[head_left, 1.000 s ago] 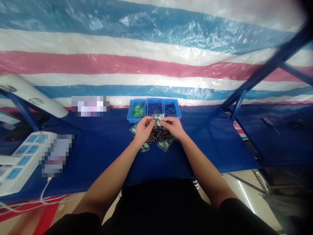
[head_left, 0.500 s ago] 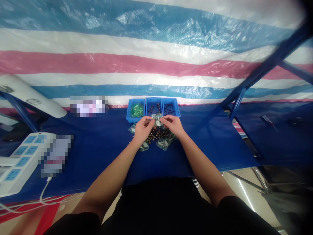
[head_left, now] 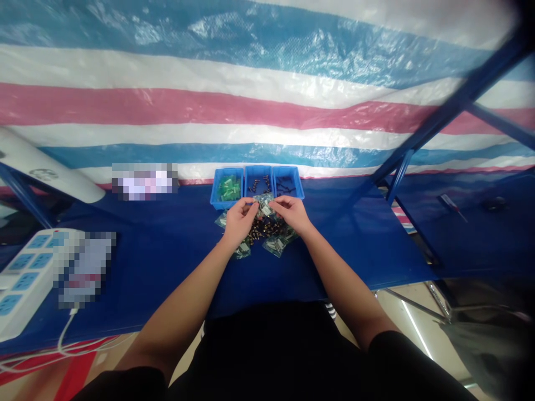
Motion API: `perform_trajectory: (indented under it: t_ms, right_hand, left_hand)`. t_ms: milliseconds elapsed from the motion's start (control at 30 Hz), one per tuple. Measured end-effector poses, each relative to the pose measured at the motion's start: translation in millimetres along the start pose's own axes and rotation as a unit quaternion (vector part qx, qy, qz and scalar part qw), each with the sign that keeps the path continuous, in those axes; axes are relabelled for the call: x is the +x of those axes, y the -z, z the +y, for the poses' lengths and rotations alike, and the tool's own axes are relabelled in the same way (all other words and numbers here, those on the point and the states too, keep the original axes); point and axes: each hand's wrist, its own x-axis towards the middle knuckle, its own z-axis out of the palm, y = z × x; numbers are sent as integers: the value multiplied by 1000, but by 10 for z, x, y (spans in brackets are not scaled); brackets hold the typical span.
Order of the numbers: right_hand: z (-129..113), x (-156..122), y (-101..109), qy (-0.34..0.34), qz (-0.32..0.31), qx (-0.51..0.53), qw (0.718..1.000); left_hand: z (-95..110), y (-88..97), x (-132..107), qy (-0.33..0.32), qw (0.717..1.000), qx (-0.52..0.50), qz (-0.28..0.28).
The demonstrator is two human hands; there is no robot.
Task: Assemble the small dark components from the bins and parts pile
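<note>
Bag [head_left: 264, 204] is clamped between our two hands, left hand [head_left: 240, 221] pinching one side and right hand [head_left: 293, 213] the other, above the far edge of a pile. Against a second ago, our thumbs seem slightly further apart, showing more of its face; otherwise the grip matches. So we judge the handling is still under way, with nothing set down. Its contents are too small for us to tell.

Nearest us on the desk [head_left: 175, 245], other bags [head_left: 275, 245] lie beside brass-coloured fittings [head_left: 271, 227]. Just beyond our hands stand three bins in a row: left bin [head_left: 225, 205] with green pieces [head_left: 229, 188], middle bin [head_left: 258, 172] and right bin [head_left: 286, 171] with small dark parts. They sit further left in our view now, probably from a head turn. Behind hangs a striped sheet [head_left: 251, 106].
</note>
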Motion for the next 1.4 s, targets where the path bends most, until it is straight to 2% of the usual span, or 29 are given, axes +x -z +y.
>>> perform_trajectory:
  t_ms: [333,500,867,1400]
  right_hand:
    - [-2,-4,-7,0,4,2,1000]
    - [4,1,-3,1,9,-9,1000]
    - [9,10,-3,6,10,-20,1000]
    - [-47,-34,-16,18,17,-66,998]
  left_hand:
    - [23,44,-13,-43,996,80,0]
    - [30,55,-22,-40,993,112,1]
    - [74,53,-26,-36,991,131,10]
    - [40,68,-13,-78,986,148,26]
